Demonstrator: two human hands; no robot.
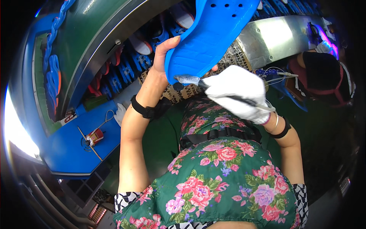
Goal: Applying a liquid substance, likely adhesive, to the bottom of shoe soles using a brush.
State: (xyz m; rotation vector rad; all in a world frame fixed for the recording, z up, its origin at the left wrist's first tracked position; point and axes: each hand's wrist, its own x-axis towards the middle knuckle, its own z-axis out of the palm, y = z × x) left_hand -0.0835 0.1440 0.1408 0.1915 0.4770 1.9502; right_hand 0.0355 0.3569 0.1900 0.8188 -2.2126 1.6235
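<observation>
My bare left hand point(161, 61) is closed on the edge of a bright blue shoe sole point(206, 44). The sole is held up and tilted, its rounded end toward me and a few dark round holes near its far end. My right hand point(238, 93), in a white knit glove, grips a dark-handled brush point(187, 79). The brush's bristles lie at the near rim of the sole; whether they press on it I cannot tell. A fingertip of the left hand shows past the sole's right edge.
Behind the sole runs a curved metal-edged line point(263, 40) with shoes point(141, 45) and blue racks along it. Printed brown paper point(238, 57) lies beneath. A blue table point(72, 152) at left carries a small red-and-white object point(94, 136). Another person point(324, 76) is at the right.
</observation>
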